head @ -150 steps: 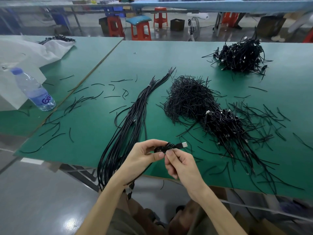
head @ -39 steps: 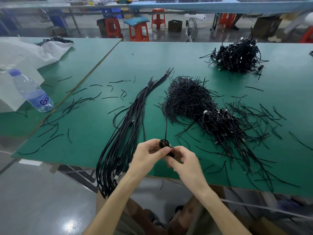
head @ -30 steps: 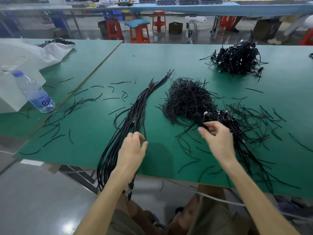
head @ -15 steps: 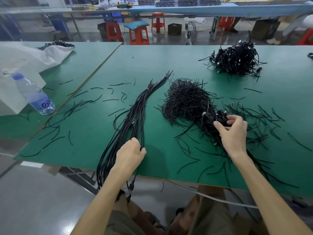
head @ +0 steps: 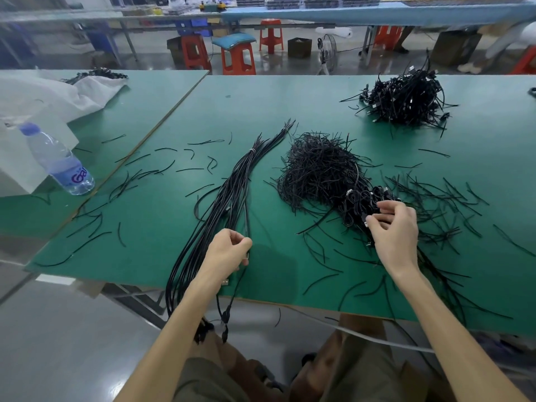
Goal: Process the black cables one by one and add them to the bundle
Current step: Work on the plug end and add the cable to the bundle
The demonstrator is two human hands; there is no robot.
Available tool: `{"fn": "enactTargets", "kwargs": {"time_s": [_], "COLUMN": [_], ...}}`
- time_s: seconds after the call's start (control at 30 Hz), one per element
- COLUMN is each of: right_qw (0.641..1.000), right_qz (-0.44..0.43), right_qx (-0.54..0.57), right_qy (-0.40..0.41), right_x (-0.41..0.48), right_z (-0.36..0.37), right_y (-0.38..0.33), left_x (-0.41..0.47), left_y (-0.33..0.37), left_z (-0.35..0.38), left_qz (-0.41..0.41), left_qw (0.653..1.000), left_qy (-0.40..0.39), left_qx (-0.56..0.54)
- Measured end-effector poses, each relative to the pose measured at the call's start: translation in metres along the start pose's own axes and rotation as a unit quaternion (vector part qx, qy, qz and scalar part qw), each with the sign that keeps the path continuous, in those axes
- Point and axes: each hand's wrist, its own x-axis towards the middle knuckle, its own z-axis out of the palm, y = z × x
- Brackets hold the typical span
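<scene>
bundle [head: 232, 192] partly hid under L hand [head: 229, 250], R hand [head: 394, 230] grip in cable pile [head: 356, 201] unclear

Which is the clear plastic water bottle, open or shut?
Shut: a blue cap sits on the clear plastic water bottle.

My left hand [head: 229, 250] curls its fingers around one loose cable [head: 246, 219] lying just beside the long bundle [head: 220, 204], which stretches away from those fingers across the green table [head: 261, 105]. My right hand [head: 394, 230] pinches into the heap of coiled cables [head: 356, 198]. Beyond its fingertips lies a tangle of short black strands [head: 319, 166].
</scene>
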Motion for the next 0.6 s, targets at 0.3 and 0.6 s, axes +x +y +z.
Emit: {"fn": "enactTargets", "kwargs": {"time_s": [0.3,0.6], "right_qw": [0.968,0.928], "right_qz": [-0.198,-0.115], "right_qx": [-0.045,0.070], "right_qy": [-0.148,-0.346], "right_x": [-0.038,-0.081], "right_z": [0.029,0.074], "right_y": [-0.031,-0.042], "left_x": [-0.037,-0.049], "left_y": [0.039,0.043], "left_z": [0.003,0.001], "left_qz": [0.118,0.165], "left_qw": [0.974,0.941], "left_qy": [-0.185,-0.295], "left_qx": [-0.052,-0.032]}}
